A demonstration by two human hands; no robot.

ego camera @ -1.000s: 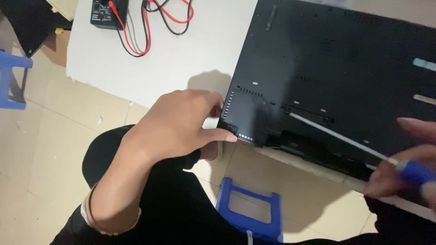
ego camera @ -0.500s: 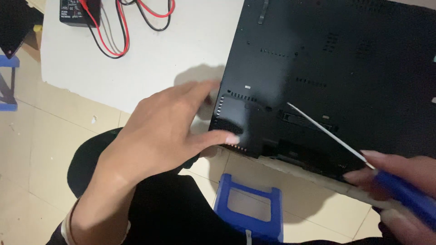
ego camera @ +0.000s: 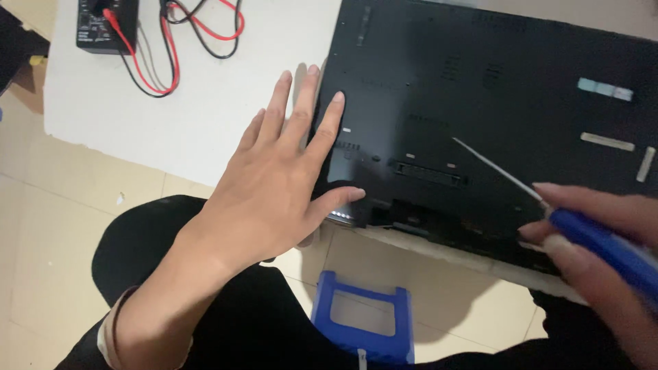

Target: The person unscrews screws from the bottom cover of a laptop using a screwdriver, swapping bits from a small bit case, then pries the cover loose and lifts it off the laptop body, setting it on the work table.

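Since half a second ago my left hand (ego camera: 274,185) has opened flat, fingers spread, pressing the near corner of the black laptop base (ego camera: 493,116) on the white table (ego camera: 199,116). My right hand (ego camera: 596,240) pinches a blue-handled screwdriver (ego camera: 589,236), its tip seemingly on the panel. A slip could gouge it. Multimeter (ego camera: 106,24) and leads (ego camera: 178,41) lie well apart; blue stool (ego camera: 363,322) below.

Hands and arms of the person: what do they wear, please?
Both hands are bare: the left hand and the right hand have no gloves or rings visible. A thin dark band circles the left wrist, beside a light cuff.
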